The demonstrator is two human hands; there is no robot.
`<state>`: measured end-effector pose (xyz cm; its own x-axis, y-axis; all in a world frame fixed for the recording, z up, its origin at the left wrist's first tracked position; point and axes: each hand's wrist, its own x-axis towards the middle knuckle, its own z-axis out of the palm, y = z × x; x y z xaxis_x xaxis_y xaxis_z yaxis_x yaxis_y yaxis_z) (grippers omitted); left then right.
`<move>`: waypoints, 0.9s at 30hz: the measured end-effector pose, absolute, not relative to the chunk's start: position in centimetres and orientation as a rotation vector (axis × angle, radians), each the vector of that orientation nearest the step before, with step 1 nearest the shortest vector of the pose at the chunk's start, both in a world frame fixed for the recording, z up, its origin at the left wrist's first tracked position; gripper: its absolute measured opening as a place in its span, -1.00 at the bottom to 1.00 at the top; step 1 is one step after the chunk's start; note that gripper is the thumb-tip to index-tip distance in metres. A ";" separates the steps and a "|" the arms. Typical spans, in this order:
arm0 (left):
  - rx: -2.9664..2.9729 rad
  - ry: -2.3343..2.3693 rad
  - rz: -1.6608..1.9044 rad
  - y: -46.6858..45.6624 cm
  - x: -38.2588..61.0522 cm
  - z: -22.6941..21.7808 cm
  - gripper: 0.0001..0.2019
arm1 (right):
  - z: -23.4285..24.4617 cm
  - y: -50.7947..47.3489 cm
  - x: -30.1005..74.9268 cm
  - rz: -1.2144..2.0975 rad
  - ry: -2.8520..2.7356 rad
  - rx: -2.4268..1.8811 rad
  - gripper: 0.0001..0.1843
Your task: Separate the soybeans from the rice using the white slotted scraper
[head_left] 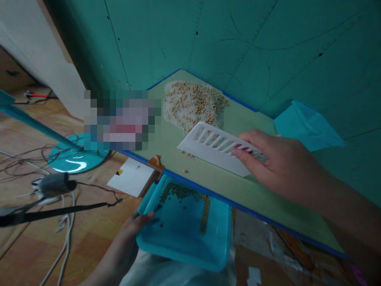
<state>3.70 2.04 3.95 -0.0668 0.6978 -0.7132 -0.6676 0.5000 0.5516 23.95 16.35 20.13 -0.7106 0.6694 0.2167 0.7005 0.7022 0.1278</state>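
My right hand (274, 159) grips the slotted end of a white plastic scraper (214, 157), whose long edge rests on or just above a pale green board. Just beyond the scraper is a heap of whitish grains (178, 107) mixed with small golden-brown beads or seeds (205, 103). A few loose ones lie nearer the board's front edge. My left hand (133, 228) holds the left wall of a turquoise plastic tub (184, 246) below that edge, thumb over the rim. Inside the tub are dark round bits (175, 192) and a strip of golden ones (204, 214).
The blue-edged green board (285, 202) leans towards a teal wall (238, 47). A turquoise sheet or bag (306, 123) lies at right. On the floor at left are a round turquoise stand base (80, 159), cables (68, 230) and a white box (131, 178). A pixelated patch hides part of the board's left.
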 end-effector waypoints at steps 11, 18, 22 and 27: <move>0.063 1.198 1.184 2.2 3.6 4.1 -0.81 | 20.2 15.4 24.0 -0.299 -2.812 -0.979 -0.88; 0.044 1.099 1.151 2.1 2.8 3.3 -0.78 | 20.0 14.2 24.5 -0.176 -2.850 -0.937 -0.86; -0.017 1.130 1.192 2.2 2.5 3.1 -0.80 | 20.0 13.2 24.9 -0.153 -2.870 -0.876 -0.86; -0.041 1.179 1.215 2.1 2.4 2.9 -0.74 | 20.3 12.9 25.4 -0.092 -2.858 -0.880 -0.88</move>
